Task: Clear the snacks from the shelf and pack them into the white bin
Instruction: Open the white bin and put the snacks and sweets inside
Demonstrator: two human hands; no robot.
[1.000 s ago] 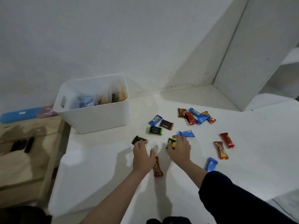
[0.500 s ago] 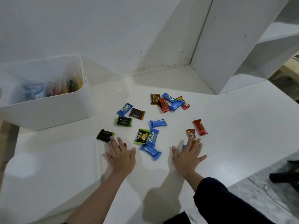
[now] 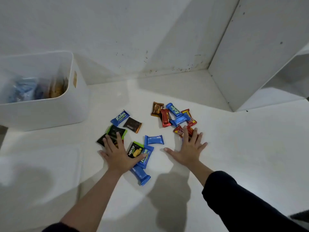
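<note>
Left hand (image 3: 117, 156) lay flat, fingers spread, over black-green wrappers (image 3: 115, 132) at centre, right hand (image 3: 188, 150) splayed, fingertips touching red bars (image 3: 179, 131), white bin (image 3: 50, 113) upper left

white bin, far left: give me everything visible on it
The white bin looks like smooth matte plastic, rectangular with rounded corners and an open top. An oval handle slot is cut into its right end wall. It stands upright on the white shelf surface, partly cut off by the left frame edge. Blurred packets, bluish and orange-brown, lie inside. Neither hand touches it.
</note>
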